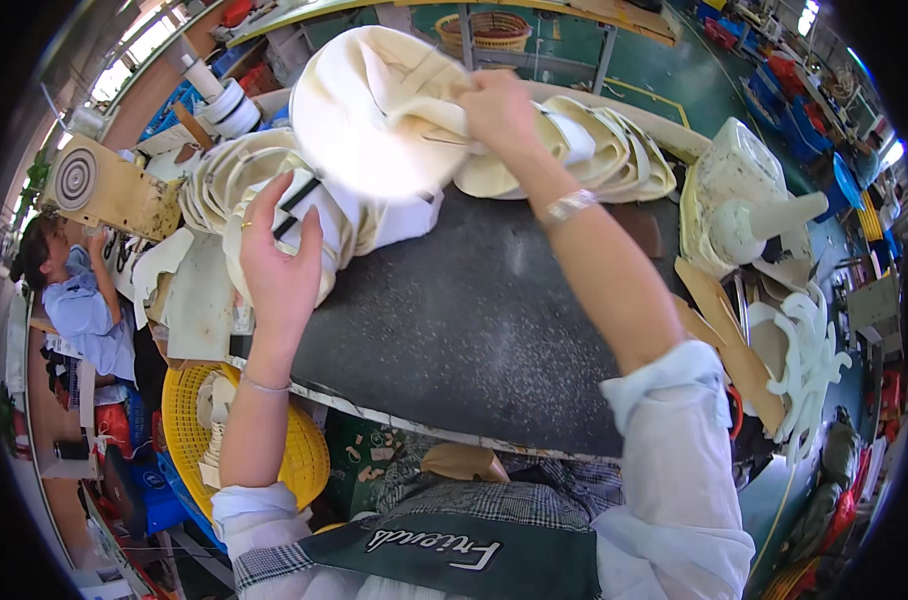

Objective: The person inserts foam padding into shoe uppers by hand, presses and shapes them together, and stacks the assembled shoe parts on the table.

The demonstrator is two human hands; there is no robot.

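Observation:
My right hand (499, 110) is closed on the edge of a cream, round, cupped piece (359, 120) of soft sheet material, held up above the far left of the dark work table (474, 330). Folds run across its inside, and its lower part is washed out by glare. My left hand (279, 250) is raised with thumb and fingers apart, beside a row of similar cream curved pieces (209, 190). A black strip with a pale edge (299, 197) shows between its thumb and fingers, apparently lying among those pieces. Another row of nested cream pieces (614, 150) rests along the table's far edge.
A cream machine head with a cone-shaped spout (739, 200) stands at the right, with tan boards (734, 340) beside it. Below the table's left side is a yellow basket (309, 450) holding pale pieces. A co-worker (79, 290) is at the far left by a beige machine (99, 185).

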